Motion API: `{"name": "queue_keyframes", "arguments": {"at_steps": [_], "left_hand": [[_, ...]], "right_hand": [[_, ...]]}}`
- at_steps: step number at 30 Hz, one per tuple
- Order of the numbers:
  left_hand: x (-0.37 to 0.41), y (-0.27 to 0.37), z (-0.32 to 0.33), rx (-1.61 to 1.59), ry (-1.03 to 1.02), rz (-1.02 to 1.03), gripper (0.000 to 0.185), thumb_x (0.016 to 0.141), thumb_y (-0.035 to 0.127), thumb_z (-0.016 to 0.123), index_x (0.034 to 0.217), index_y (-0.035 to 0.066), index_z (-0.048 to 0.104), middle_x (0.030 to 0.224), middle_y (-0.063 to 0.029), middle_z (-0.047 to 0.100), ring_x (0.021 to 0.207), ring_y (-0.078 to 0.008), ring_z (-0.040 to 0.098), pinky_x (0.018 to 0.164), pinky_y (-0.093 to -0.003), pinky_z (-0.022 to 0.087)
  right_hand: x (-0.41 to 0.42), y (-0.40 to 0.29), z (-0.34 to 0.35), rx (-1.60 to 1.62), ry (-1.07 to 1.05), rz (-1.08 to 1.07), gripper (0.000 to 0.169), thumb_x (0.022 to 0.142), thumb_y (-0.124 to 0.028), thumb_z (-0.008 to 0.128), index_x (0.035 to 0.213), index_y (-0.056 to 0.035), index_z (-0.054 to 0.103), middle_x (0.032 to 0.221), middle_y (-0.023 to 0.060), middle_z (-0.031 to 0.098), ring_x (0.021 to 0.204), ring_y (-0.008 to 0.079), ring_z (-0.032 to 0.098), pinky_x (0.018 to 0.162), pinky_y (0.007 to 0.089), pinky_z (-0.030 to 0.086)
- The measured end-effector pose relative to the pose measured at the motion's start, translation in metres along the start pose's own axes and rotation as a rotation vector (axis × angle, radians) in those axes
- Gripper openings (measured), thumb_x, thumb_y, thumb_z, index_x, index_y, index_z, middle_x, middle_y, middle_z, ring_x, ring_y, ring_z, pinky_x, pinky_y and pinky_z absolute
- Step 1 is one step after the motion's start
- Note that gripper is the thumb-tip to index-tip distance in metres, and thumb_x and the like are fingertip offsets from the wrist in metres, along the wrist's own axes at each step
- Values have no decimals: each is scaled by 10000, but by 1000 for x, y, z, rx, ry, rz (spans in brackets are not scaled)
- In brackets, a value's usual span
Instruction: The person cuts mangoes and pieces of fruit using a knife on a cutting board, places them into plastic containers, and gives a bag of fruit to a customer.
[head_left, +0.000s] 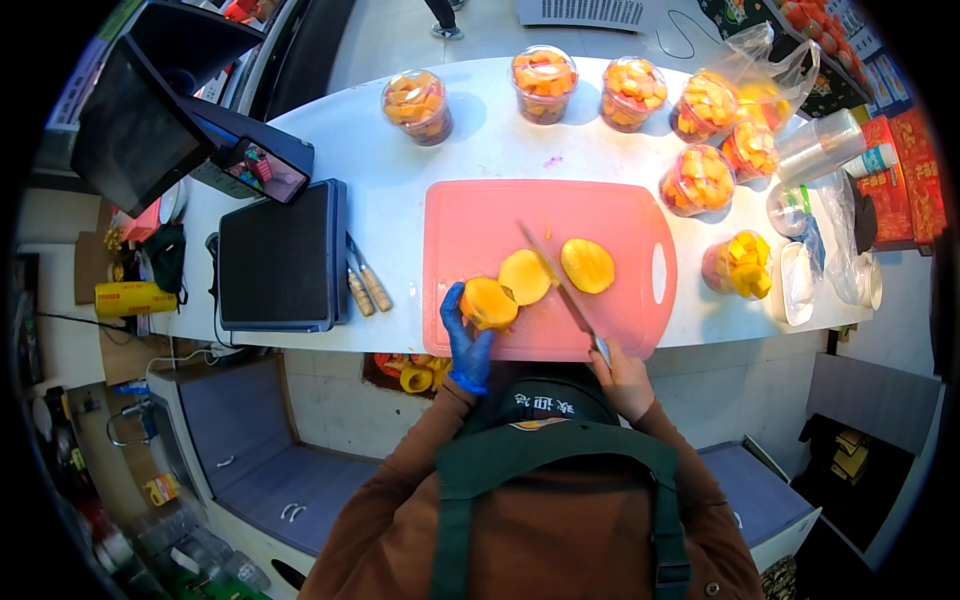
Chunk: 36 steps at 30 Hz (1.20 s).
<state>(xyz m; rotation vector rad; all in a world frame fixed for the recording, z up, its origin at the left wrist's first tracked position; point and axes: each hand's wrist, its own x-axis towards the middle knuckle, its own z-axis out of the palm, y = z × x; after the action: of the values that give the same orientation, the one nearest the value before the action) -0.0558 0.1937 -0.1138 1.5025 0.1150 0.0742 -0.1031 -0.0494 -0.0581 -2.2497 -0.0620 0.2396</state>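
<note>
On a pink cutting board (469, 217) lie yellow-orange pieces of cut fruit, perhaps mango. My left hand (469, 345), in a blue glove, grips the nearest rounded fruit piece (489, 303) at the board's lower left. A flat-faced piece (524, 277) touches it on the upper right. My bare right hand (624, 379) is closed around the handle of a kitchen knife (561, 276), whose blade slants up and left over the board. Right of the blade lies another oval cut piece (588, 265).
Several clear cups of cubed fruit (544, 84) line the counter's far and right sides. At right are stacked clear cups (821, 146) and a white container (796, 283). Left stand a dark flat device (277, 259), two wooden-handled tools (367, 285) and a phone (268, 169).
</note>
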Motion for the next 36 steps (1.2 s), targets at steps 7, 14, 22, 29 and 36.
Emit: {"name": "queue_keyframes", "arguments": {"at_steps": [7, 14, 22, 29, 36], "left_hand": [[19, -13, 20, 366, -15, 131, 897, 637, 102, 776, 1331, 33, 212, 1300, -152, 255, 1251, -304, 286, 1058, -384, 270], [31, -25, 28, 554, -16, 279, 910, 610, 101, 812, 1316, 46, 241, 1278, -118, 299, 1214, -241, 340, 1020, -338, 340], [30, -38, 35, 500, 27, 209, 859, 585, 106, 808, 1275, 46, 299, 1229, -129, 350, 1168, -274, 388, 995, -361, 358], [31, -26, 36, 500, 28, 254, 843, 550, 120, 817, 1249, 69, 348, 1188, -142, 377, 1124, -307, 416, 976, -382, 368], [33, -42, 21, 74, 47, 18, 916, 609, -16, 760, 1330, 96, 206, 1234, -112, 344, 1137, -223, 426, 955, -346, 421]], "right_hand": [[2, -2, 19, -362, -104, 39, 214, 910, -290, 499, 943, -85, 448, 598, 163, 581, 557, 376, 589, 499, 484, 462], [12, -1, 10, -439, -158, 34, 233, 916, -298, 484, 928, -68, 446, 610, 170, 588, 575, 378, 594, 525, 495, 470], [29, 6, 22, -417, -268, 85, 288, 921, -314, 471, 927, -29, 428, 651, 196, 603, 617, 406, 598, 547, 505, 473], [72, 13, 60, -392, -168, 35, 293, 927, -322, 454, 964, -32, 439, 708, 222, 611, 648, 405, 615, 568, 519, 490], [-13, 38, 17, -438, -330, 221, 324, 922, -352, 453, 1032, -48, 447, 762, 238, 623, 648, 416, 610, 576, 536, 480]]}}
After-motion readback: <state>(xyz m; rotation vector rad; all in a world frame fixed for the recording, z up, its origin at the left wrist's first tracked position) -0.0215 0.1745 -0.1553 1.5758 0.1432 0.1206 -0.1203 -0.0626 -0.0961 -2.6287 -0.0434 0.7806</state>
